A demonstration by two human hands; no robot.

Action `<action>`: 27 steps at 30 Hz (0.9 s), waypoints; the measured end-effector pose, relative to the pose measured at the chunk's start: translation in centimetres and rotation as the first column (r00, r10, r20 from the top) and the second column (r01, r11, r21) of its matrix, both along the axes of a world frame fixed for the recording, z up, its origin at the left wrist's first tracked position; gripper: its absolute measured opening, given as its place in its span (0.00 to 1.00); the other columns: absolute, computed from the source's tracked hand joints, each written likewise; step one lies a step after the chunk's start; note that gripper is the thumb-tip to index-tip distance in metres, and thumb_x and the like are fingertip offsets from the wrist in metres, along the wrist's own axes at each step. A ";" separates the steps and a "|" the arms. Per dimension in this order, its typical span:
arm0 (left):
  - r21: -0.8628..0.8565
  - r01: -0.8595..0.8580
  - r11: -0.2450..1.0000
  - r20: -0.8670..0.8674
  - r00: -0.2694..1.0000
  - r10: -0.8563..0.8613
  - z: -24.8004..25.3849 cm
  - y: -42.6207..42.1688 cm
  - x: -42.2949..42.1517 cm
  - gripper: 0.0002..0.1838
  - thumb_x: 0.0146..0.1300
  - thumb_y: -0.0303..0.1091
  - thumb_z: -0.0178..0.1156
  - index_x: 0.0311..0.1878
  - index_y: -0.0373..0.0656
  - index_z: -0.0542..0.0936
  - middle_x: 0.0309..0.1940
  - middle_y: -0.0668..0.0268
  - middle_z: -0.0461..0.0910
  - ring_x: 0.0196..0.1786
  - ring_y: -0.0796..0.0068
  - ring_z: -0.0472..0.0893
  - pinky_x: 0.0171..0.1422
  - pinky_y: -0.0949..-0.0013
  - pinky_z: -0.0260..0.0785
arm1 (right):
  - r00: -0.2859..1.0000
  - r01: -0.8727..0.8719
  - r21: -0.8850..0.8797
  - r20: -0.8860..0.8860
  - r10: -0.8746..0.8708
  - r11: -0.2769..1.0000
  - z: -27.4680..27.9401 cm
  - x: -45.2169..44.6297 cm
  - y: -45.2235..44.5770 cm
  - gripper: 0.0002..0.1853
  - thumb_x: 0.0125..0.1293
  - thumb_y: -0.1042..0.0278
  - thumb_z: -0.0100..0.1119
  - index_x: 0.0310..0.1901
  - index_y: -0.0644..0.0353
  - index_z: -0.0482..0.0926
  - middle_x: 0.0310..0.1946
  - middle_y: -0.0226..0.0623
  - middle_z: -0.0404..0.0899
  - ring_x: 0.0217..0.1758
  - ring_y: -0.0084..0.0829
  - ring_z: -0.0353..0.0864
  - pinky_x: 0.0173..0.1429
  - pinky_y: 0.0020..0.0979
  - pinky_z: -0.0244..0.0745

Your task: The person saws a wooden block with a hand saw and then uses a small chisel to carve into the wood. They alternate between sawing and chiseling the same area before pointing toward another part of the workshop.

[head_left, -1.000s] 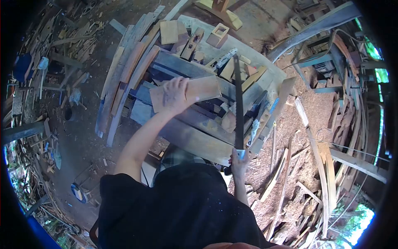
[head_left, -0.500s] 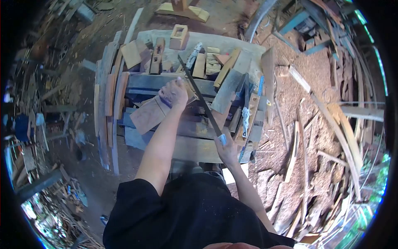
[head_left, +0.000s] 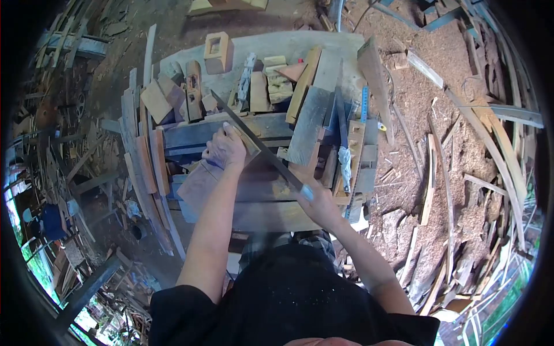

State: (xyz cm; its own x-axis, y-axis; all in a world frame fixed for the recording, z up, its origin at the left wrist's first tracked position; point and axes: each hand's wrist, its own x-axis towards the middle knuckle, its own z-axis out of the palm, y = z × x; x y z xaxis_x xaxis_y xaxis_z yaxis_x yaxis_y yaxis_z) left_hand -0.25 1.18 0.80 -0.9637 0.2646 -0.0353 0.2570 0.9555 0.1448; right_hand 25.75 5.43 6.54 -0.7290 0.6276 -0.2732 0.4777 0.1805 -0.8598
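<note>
My right hand (head_left: pixel 320 205) is closed round the handle of a handsaw (head_left: pixel 259 141), whose long, dark, tapering blade slants up and to the left. Pale blue-white material shows where the blade meets my fingers. My left hand (head_left: pixel 225 149) grips a flat wooden board (head_left: pixel 200 185) on the workbench, its fingers curled over the top. The blade passes just right of my left hand, across the board's right end. Whether its edge sits in a cut I cannot tell.
On the bench (head_left: pixel 340 43) stand a wooden block with a square hole (head_left: pixel 218 53), a wooden hand plane (head_left: pixel 193 89) and several offcuts. A blue ruler (head_left: pixel 364 104) lies at the right. Planks (head_left: pixel 144 155) lean along the left side; wood shavings (head_left: pixel 418 92) cover the ground right.
The camera view has shifted, so the bench appears slightly lower and more to the left. Both hands keep their grips, and the saw still slants across the board's end.
</note>
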 end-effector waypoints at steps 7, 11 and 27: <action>-0.032 0.022 0.999 -0.001 1.000 -0.022 -0.3 0.4 -0.3 0.25 0.72 0.51 0.39 0.43 0.48 0.85 0.43 0.62 0.84 0.48 0.57 0.78 0.58 0.50 0.55 | 1.000 -0.012 -0.013 -0.006 0.012 1.000 0.5 -2.6 0.8 0.17 0.64 0.65 0.63 0.48 0.65 0.72 0.28 0.57 0.80 0.33 0.61 0.81 0.37 0.52 0.77; -0.025 0.005 1.000 0.027 1.000 -0.004 -0.9 -0.2 -0.2 0.25 0.72 0.51 0.40 0.42 0.47 0.84 0.41 0.61 0.84 0.46 0.57 0.78 0.56 0.49 0.54 | 0.998 -0.056 -0.140 0.003 0.057 0.989 1.2 0.1 1.8 0.17 0.62 0.65 0.64 0.47 0.65 0.72 0.29 0.58 0.80 0.33 0.60 0.81 0.37 0.52 0.77; 0.029 0.013 0.999 -0.031 0.999 -0.012 -0.6 0.0 -0.2 0.21 0.71 0.51 0.42 0.36 0.46 0.77 0.35 0.57 0.83 0.44 0.52 0.77 0.55 0.48 0.53 | 0.986 -0.081 -0.057 0.139 0.088 0.995 -1.5 -7.1 1.3 0.24 0.63 0.65 0.63 0.58 0.64 0.68 0.28 0.54 0.81 0.33 0.58 0.82 0.37 0.50 0.78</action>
